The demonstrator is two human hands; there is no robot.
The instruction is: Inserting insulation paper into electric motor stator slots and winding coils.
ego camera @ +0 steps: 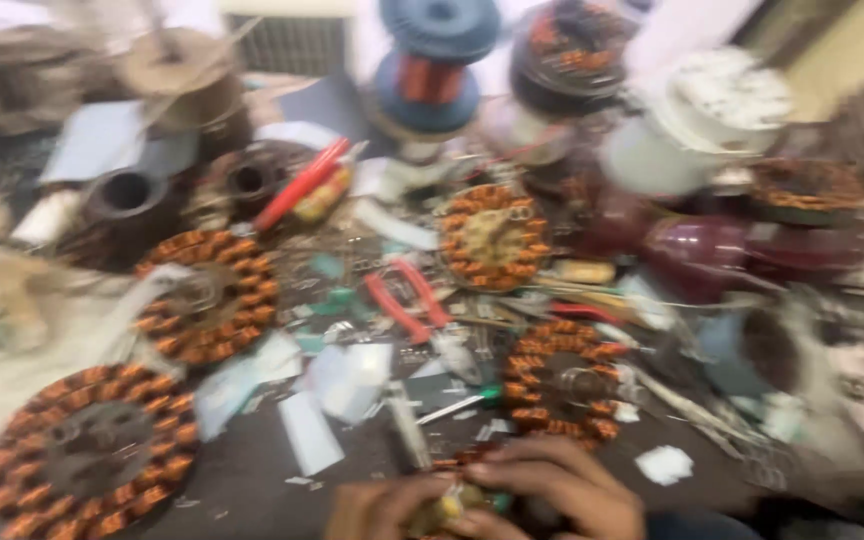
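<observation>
The view is blurred by motion. At the bottom middle my left hand (377,510) and my right hand (557,490) meet around a small yellowish part (442,512), with orange copper winding showing just above the fingers. What the part is I cannot tell. Round copper-wound stators lie about the hands: one at the lower left (92,450), one left of centre (207,295), one at centre back (492,238) and one just beyond my right hand (557,378).
Red-handled pliers (407,300) lie mid-bench among white paper scraps (347,380). A blue spool of copper wire (432,70) stands at the back, a red-handled tool (302,185) to its left, a white cylinder (692,120) and dark red housings (742,250) to the right.
</observation>
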